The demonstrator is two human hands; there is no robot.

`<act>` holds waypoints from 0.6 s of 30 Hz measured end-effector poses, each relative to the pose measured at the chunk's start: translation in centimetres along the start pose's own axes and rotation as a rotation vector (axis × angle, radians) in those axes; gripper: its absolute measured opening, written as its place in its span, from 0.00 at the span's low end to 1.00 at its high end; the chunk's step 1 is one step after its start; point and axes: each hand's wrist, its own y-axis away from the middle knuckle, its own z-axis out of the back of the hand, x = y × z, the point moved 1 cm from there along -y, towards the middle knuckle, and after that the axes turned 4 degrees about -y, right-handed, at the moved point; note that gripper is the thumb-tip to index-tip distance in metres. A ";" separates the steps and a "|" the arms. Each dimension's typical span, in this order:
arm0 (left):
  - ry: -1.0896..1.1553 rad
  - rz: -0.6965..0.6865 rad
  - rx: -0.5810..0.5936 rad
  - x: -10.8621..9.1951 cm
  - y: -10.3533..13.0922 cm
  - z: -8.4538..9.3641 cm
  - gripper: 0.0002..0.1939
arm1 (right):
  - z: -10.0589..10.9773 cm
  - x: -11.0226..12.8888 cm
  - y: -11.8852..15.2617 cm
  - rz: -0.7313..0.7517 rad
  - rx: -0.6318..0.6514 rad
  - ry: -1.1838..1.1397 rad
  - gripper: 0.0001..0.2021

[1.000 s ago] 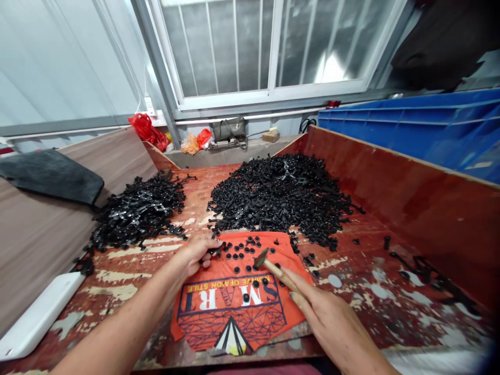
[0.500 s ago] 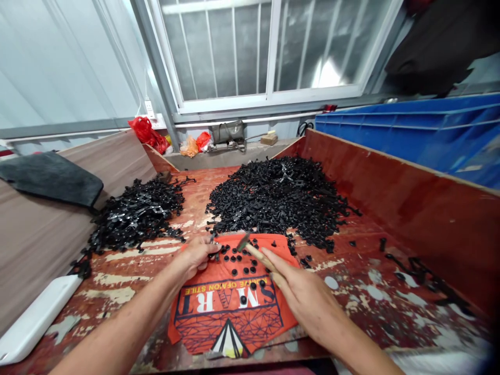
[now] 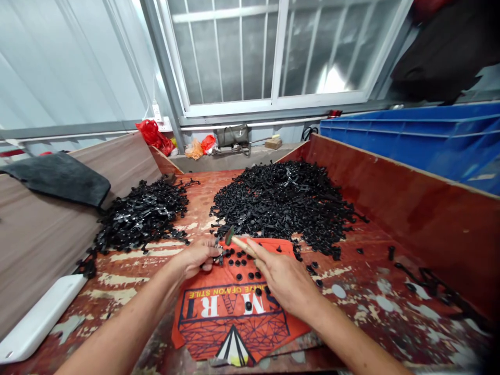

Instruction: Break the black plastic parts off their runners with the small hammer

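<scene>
My right hand (image 3: pixel 287 276) is closed round the wooden handle of a small hammer (image 3: pixel 245 247). The hammer's dark head is raised just above and beside the fingers of my left hand (image 3: pixel 197 259). Those fingers pinch a small black part with a shiny bit (image 3: pixel 219 255) at the top left edge of an orange printed cloth (image 3: pixel 279 329). Several small round black pieces (image 3: pixel 249 306) lie scattered on the cloth between my hands. The exact shape of the pinched part is too small to make out.
A large heap of black parts (image 3: pixel 281 200) lies beyond the cloth, a smaller pile (image 3: pixel 142 213) to the left. A white flat case (image 3: pixel 42 317) rests at the left. Wooden side boards (image 3: pixel 390 187) bound the worn red table, with a blue crate (image 3: pixel 410 138) behind the right one.
The hammer and my right hand have moved left and slightly up, bringing the head closer to my left hand. My left hand keeps its pinch at the cloth's edge. The view has shifted slightly.
</scene>
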 end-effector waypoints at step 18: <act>0.034 -0.037 -0.021 0.6 0.0 -0.3 0.18 | -0.3 0.5 -1.2 0.006 0.105 0.087 0.24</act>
